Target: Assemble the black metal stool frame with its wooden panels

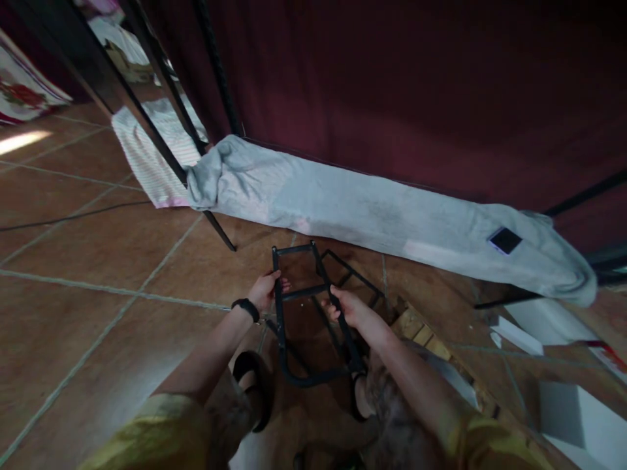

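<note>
Both hands are gripping a black metal frame [313,313] over the tiled floor [98,261]: the left hand [264,290] is clamped on its nine-o'clock rail, the right hand [345,307] on the three-o'clock rail, apparently steadying it upright between the feet.

Fingertips of both hands hidden behind the black metal frame [313,313]; white box [582,411] cut off at right edge.
</note>
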Demonstrator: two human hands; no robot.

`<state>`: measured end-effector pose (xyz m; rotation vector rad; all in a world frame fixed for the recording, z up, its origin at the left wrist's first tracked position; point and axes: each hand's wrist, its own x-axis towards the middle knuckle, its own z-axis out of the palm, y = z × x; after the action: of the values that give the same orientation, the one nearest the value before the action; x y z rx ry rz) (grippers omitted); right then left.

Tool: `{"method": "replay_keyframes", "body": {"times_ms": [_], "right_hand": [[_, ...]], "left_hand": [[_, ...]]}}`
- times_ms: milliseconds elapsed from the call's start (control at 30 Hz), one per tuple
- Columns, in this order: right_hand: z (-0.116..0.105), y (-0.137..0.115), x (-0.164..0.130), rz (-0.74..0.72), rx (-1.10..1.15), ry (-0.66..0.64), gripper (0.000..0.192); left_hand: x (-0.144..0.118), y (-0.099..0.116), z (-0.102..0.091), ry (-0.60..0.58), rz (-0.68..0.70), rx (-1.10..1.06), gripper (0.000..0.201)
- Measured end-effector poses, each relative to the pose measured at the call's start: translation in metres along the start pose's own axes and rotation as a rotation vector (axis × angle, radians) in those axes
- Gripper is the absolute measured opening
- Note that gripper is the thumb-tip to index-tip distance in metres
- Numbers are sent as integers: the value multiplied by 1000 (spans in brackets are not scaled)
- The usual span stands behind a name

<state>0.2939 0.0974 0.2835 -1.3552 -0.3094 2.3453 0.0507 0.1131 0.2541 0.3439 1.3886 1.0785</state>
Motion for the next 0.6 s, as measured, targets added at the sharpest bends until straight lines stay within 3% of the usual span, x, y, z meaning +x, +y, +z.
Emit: {"method": "replay_keyframes", "body": {"times_ms": [100,233,300,400,500,600], "right_hand": [[2,-4,-4,27,24,6,16],[4,-9,-11,54,34,3,18],[5,-10,-13,60,41,6,19],[8,-11,-12,55,60,8,19],[11,-12,-10,51,72,9,18],[13,-14,-9,50,74,11,18]], "left_hand": [[-36,-5,-3,-4,-36,47,19],[-86,-4,-14,-20,2,176,48],[-105,-5,-16,26,123,353,47],[-126,-6,-9,59,427,614,37],[-147,-1,9,-101,666,802,37],[-172,4,26,-449,668,981,36]]}}
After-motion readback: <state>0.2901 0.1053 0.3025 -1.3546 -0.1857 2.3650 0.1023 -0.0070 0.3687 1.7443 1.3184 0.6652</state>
